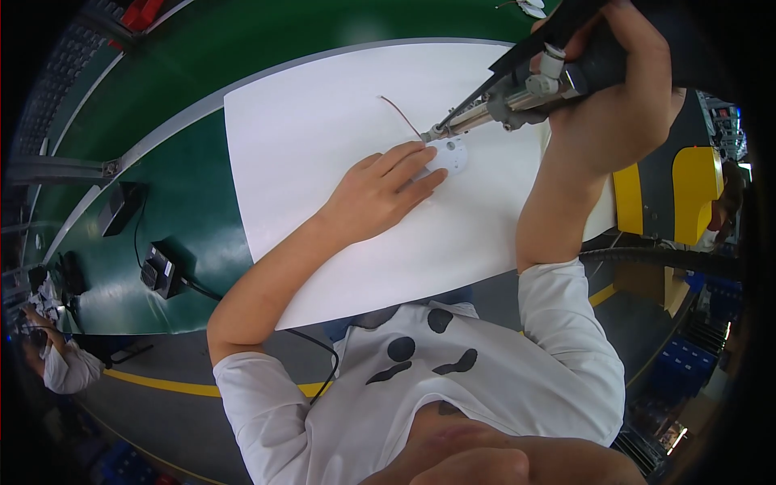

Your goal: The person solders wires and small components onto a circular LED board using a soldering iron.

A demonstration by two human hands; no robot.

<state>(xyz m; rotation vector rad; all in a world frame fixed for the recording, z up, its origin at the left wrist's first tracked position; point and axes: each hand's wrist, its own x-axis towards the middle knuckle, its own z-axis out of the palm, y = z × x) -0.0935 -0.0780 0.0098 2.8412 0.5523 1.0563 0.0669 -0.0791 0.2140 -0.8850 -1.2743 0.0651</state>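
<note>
My left hand (380, 194) holds a small white round plate (457, 158) against the white sheet, with fingers and thumb over its left side. The plate has small holes and dark spots; my fingers cover part of it. A thin reddish wire (398, 109) runs from near the plate's far edge out over the sheet. My right hand (626, 105) is wrapped round the dark body of a power screwdriver (517, 97) with a metal nose and fittings. The screwdriver slants down to the left. Its tip is at the plate's far edge by my left fingertips; whether it touches cannot be seen.
The white sheet (323, 105) lies on a green worktable (194, 218). Two black boxes with cables (164, 271) sit on the left. A yellow and black machine (695, 194) stands at the right. Another person (69, 364) is at the far left. A metal post (65, 168) crosses the left side.
</note>
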